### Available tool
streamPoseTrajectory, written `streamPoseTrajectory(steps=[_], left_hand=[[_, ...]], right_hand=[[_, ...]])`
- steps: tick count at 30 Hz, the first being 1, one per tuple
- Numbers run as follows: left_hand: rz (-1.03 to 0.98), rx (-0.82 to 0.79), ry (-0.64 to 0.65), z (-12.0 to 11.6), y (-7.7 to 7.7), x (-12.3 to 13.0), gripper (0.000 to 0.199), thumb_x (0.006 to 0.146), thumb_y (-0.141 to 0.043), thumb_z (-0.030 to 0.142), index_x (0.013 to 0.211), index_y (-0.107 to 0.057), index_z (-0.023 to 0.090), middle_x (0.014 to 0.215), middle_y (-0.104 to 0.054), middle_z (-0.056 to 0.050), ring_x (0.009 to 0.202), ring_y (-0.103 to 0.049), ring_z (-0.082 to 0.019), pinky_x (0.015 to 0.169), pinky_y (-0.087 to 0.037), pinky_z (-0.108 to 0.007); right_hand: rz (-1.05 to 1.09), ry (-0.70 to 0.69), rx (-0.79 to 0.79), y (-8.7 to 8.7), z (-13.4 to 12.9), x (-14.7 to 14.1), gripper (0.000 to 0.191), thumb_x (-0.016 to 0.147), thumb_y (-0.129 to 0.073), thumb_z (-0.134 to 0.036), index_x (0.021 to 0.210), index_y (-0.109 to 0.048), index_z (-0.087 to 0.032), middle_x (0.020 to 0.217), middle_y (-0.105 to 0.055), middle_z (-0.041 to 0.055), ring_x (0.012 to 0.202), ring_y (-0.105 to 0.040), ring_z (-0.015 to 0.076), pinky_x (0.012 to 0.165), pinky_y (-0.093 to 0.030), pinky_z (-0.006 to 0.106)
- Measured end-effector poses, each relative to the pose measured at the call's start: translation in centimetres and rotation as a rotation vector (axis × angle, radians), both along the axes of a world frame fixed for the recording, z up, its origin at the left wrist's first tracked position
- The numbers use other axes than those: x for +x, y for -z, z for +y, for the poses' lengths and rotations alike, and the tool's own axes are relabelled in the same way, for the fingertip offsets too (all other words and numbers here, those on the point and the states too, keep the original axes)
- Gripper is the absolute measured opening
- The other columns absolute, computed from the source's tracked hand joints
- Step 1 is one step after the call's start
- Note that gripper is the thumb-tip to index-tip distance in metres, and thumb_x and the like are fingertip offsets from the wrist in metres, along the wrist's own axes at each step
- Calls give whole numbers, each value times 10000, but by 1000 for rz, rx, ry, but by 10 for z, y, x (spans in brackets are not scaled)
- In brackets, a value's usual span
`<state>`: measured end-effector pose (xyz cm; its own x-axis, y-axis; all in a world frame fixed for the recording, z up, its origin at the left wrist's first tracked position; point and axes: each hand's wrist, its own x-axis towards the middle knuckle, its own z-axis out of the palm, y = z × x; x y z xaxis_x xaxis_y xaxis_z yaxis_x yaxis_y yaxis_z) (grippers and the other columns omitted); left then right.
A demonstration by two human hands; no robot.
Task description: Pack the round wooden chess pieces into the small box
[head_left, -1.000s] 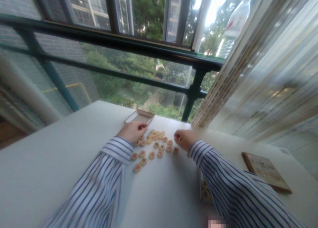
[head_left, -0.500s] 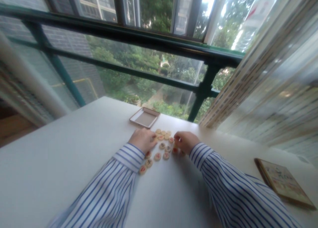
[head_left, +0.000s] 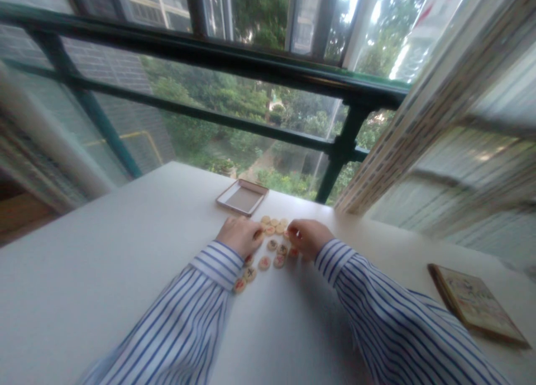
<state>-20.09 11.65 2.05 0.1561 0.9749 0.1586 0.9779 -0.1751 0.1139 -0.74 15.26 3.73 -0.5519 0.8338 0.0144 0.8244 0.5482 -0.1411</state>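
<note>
Several round wooden xiangqi pieces (head_left: 264, 262) with red or black characters lie in a loose group on the white table (head_left: 125, 251). My left hand (head_left: 240, 235) is at the group's left edge, fingers curled together against the pieces there; whatever is between them is hidden. At the right edge my right hand (head_left: 310, 238) has its thumb and fingers bent in a pinch at a red-marked piece, partly covered by the fingertips. Between the hands sit black-marked pieces (head_left: 272, 245), with plain-looking pieces (head_left: 274, 222) behind them. A red-marked piece (head_left: 239, 285) lies nearest me, by my left cuff.
An open shallow box (head_left: 243, 196) stands beyond my left hand near the table's far edge. On the right lies a flat box or lid with a printed picture (head_left: 477, 304). Behind the table are a window and a dark green railing (head_left: 209, 58).
My right hand has shifted slightly left, over the red-marked piece that showed beside its fingertips. My left hand stays nearly in place. The whole view has drifted a little.
</note>
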Motion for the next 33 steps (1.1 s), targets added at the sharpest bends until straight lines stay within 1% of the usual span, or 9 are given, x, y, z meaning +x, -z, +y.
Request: streamPoseTrajectory(steps=[4, 9, 12, 15, 17, 20, 24, 28, 33], left_hand=[[-144, -22, 9, 1, -4, -5, 297, 693, -504, 428, 833, -680, 234, 782, -678, -49, 747, -582, -198, 671, -379, -285], [-465, -125, -1, 2, -10, -16, 405, 680, -518, 480, 928, -676, 201, 815, -686, -34, 742, -598, -166, 663, -423, -235], [-630, -178, -30, -1, -18, -20, 452, 671, -532, 496, 962, -665, 178, 834, -690, -36, 752, -604, -166, 665, -447, -232], [-728, -230, -35, -4, -26, -21, 463, 667, -551, 482, 998, -652, 175, 810, -698, -31, 726, -608, -169, 640, -463, -238], [-790, -222, -5, -5, -30, -23, 442, 668, -564, 461, 991, -654, 173, 857, -698, -33, 767, -611, -175, 668, -468, -241], [-865, -204, 34, -5, -33, -24, 434, 663, -586, 447, 994, -651, 174, 937, -686, -37, 859, -606, -195, 726, -468, -255], [-951, -219, 36, -5, -33, -24, 442, 650, -605, 452, 990, -651, 174, 970, -677, -42, 907, -598, -211, 775, -464, -279], [-1012, -262, 40, -4, -34, -24, 420, 657, -607, 438, 980, -654, 173, 966, -679, -38, 920, -594, -205, 812, -451, -288], [-1020, -329, 92, -4, -33, -22, 367, 693, -578, 416, 972, -658, 191, 952, -682, -24, 875, -599, -190, 790, -450, -285]], right_hand=[[-3, 2, 11, -2, -2, 0, 238, 806, -404, -308, 905, -610, -241, 831, -647, 22, 708, -568, 142, 579, -363, 231], [-2, -2, 15, -3, -4, 0, 241, 808, -405, -306, 910, -612, -236, 835, -646, 21, 718, -570, 139, 589, -362, 226], [5, -14, 32, -4, -6, -1, 233, 808, -403, -318, 879, -612, -241, 815, -645, 12, 701, -564, 139, 574, -354, 227], [23, -30, 57, -5, -8, -2, 220, 807, -408, -299, 861, -611, -232, 805, -641, 11, 693, -557, 135, 577, -353, 226], [54, -48, 69, -6, -10, -3, 217, 807, -410, -275, 880, -608, -222, 808, -637, 16, 697, -554, 129, 594, -359, 222], [123, -77, 91, -7, -12, -4, 209, 804, -419, -245, 891, -606, -209, 801, -631, 20, 702, -547, 125, 624, -370, 219], [219, -101, 116, -7, -14, -6, 187, 805, -436, -227, 875, -606, -190, 793, -623, 29, 717, -539, 122, 657, -380, 218], [318, -124, 160, -8, -16, -8, 179, 800, -456, -232, 904, -594, -186, 804, -621, 31, 724, -535, 121, 674, -386, 224], [393, -177, 232, -10, -20, -12, 208, 791, -487, -260, 963, -572, -183, 858, -615, 41, 756, -521, 135, 696, -389, 249]])
